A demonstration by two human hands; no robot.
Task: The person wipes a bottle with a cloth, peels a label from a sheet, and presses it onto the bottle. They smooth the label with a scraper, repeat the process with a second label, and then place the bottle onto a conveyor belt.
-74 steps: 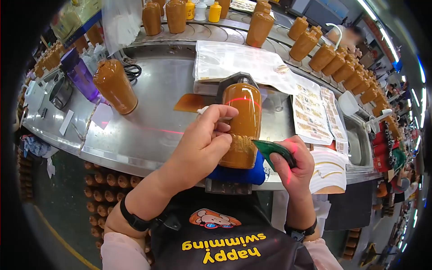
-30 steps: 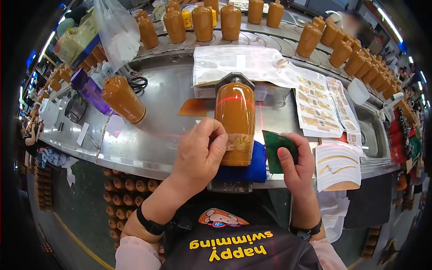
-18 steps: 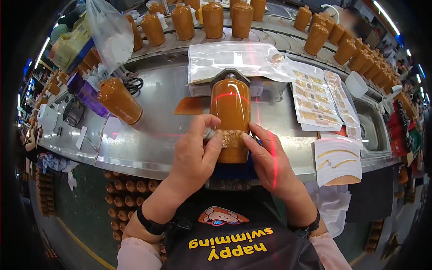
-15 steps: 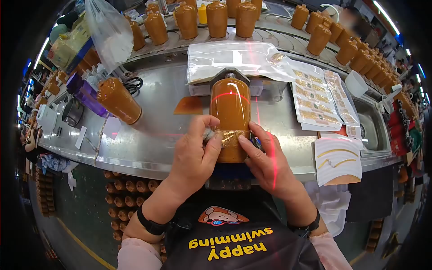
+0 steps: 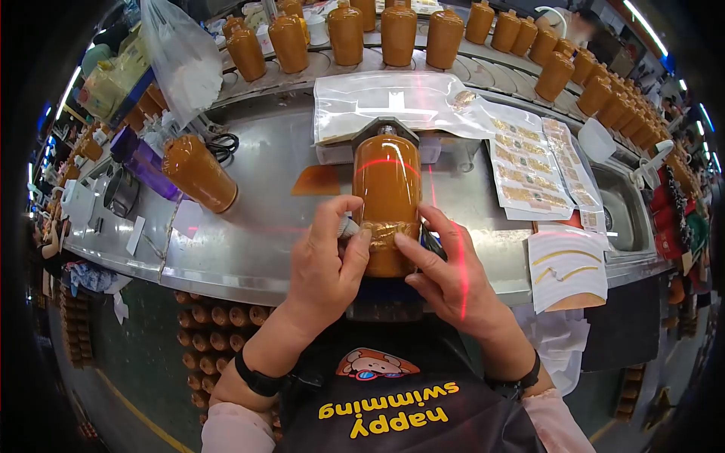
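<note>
A glossy brown bottle (image 5: 387, 185) lies in front of me with its neck against a dark angular holder (image 5: 368, 136). Around its lower part sits a gold patterned strip (image 5: 387, 236). My left hand (image 5: 327, 260) is curled at the bottle's left side, its thumb on the strip and a small greyish thing, partly hidden, under its fingers. On the right side my right hand (image 5: 451, 268) rests with thumb and index finger apart, the thumb touching the strip. Red laser lines cross the bottle and my right hand.
Another brown bottle (image 5: 199, 174) and a purple bottle (image 5: 143, 164) are on the left. Sheets of gold decals (image 5: 529, 166) lie at the right, near a sink (image 5: 625, 219). Brown bottles stand on a curved conveyor (image 5: 483, 72) behind. A person is at the back right.
The bottles on the conveyor have shifted to the right. My right thumb has slid slightly left along the strip. My left hand has barely moved.
</note>
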